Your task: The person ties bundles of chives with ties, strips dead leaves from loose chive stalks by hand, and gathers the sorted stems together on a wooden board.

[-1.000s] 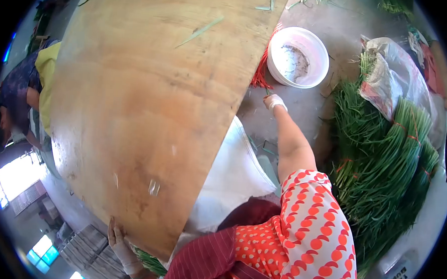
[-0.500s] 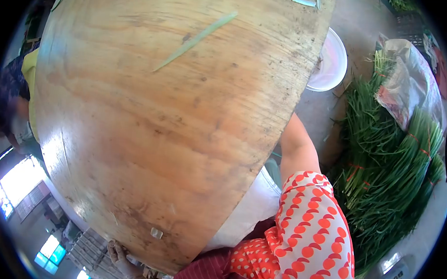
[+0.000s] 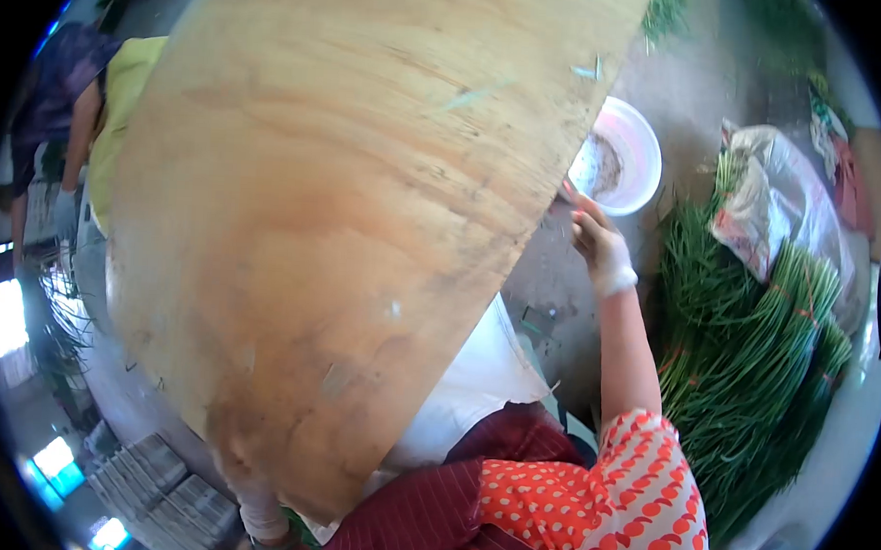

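My right hand (image 3: 602, 247), in a pale glove, is raised beside the right edge of the wooden board (image 3: 345, 202), just below the white tub (image 3: 638, 161). Its fingers are closed around a small reddish thing that I cannot make out. Dark residue lies inside the tub. At the lower left, my left hand (image 3: 257, 498), also gloved, is at the board's near edge; its fingers are blurred and partly hidden. Thin pale-green leaf scraps (image 3: 468, 97) lie on the board.
Bundles of long green stalks (image 3: 751, 357), tied with red bands, are piled on the floor at right, partly under a plastic sack (image 3: 788, 192). A person (image 3: 64, 111) bends beside a yellow cloth at the left. Stacked crates (image 3: 156, 489) stand at lower left.
My right hand has come out from beneath the board's edge and up towards the tub. The view has shifted, showing more of the person at left. My left hand stays near the board's lower edge.
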`<state>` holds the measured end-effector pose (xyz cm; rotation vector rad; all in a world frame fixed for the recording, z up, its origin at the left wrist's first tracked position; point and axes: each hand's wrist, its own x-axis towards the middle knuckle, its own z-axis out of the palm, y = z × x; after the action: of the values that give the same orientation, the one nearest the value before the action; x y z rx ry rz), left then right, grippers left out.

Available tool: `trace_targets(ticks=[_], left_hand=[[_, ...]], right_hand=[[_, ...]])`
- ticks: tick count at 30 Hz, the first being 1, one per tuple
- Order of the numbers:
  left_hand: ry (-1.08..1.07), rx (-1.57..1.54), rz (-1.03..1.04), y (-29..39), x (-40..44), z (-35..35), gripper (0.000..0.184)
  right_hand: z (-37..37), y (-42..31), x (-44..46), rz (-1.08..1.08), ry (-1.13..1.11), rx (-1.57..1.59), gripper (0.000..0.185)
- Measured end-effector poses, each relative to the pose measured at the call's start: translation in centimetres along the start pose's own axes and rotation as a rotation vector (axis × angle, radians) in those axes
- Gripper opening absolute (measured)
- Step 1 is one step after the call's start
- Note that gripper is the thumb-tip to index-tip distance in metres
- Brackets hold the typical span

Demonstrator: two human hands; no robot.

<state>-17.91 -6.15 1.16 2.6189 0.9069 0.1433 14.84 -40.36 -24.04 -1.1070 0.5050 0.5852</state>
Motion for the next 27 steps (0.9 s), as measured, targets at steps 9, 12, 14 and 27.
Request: trace_targets(ticks=[9, 12, 14, 27], left_hand=[[-0.363, 0.258, 0.772, 9.3, 7.2, 4.5, 0.064], [-0.061, 0.114, 0.393, 0.0, 9.7, 3.8, 0.055], [0.089, 0.037, 0.03, -8.7, 10.1, 1.6, 0.048], [0.471, -0.498, -0.851, -33.5, -24.7, 0.3, 0.049]], right_hand=[[15.1, -10.0, -13.3, -0.986, -0.039, -0.263, 0.03], [20.3, -8.3, -16.6, -1.151, -0.169, -0.566, 0.037], [22.1, -5.2, -15.7, -1.218, -0.315, -0.608, 0.036], [27.8, 0.4, -21.1, -1.024, -0.868, -1.343, 0.033]])
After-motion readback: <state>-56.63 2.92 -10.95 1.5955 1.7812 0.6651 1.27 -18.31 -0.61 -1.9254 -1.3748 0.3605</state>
